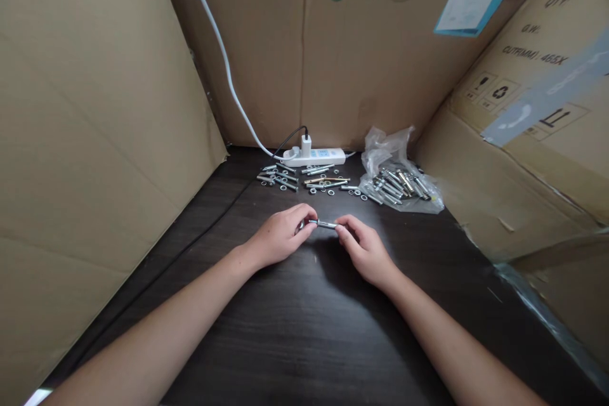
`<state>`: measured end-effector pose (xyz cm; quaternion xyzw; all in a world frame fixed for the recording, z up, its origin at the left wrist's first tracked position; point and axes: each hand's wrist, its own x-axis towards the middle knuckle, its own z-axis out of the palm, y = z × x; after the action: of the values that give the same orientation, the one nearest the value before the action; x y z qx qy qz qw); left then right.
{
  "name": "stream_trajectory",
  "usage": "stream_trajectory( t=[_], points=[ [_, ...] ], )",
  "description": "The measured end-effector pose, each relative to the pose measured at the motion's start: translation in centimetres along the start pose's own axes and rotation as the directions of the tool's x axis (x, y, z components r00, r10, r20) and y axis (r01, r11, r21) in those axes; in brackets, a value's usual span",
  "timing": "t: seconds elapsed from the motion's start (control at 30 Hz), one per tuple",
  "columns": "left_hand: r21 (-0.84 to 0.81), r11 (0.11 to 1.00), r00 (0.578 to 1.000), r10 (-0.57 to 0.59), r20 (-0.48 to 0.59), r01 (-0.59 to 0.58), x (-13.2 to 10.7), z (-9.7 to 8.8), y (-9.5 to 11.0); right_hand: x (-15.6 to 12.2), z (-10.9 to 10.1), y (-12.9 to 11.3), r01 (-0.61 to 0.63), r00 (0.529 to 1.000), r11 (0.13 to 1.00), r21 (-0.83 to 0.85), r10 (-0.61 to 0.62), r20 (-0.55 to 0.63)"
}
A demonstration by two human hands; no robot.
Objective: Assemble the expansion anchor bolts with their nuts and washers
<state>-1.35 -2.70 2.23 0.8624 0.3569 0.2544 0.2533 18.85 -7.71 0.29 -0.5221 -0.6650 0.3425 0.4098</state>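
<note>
Between my two hands a silver expansion bolt lies roughly level, just above the dark tabletop. My left hand pinches its left end between thumb and fingers, and a ring-like part shows near those fingertips. The right end of the bolt is gripped by the thumb and forefinger of my right hand. Beyond the hands, loose bolts with nuts and washers are spread on the table. To their right, a clear plastic bag holds several more bolts.
Behind the loose hardware stands a white power strip with a charger plugged in. A black cable runs down the table's left side. Cardboard boxes wall in the left, back and right.
</note>
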Motion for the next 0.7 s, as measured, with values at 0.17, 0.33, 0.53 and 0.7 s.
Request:
stream_trajectory(
  t=[0.17, 0.33, 0.53, 0.7],
  points=[
    [0.048, 0.994, 0.995, 0.091, 0.042, -0.093, -0.1, -0.1, 1.0, 0.1, 0.1, -0.5, -0.218, 0.975, 0.887, 0.406, 0.178, 0.135],
    [0.105, 0.962, 0.964, 0.239, 0.113, -0.251, -0.4, 0.4, 2.1, -0.3, 0.2, -1.1, -0.385, 0.905, 0.748, 0.540, 0.192, 0.379],
    [0.153, 0.944, 0.954, 0.280, 0.105, -0.293, -0.3, 0.4, 2.0, -0.3, 0.2, -1.4, -0.308, 0.930, 0.883, 0.354, 0.201, 0.308],
    [0.152, 0.949, 0.961, 0.267, 0.069, -0.275, -0.4, 0.3, 2.2, -0.2, 0.1, -1.7, -0.196, 0.968, 0.928, 0.317, 0.131, 0.214]
  ],
)
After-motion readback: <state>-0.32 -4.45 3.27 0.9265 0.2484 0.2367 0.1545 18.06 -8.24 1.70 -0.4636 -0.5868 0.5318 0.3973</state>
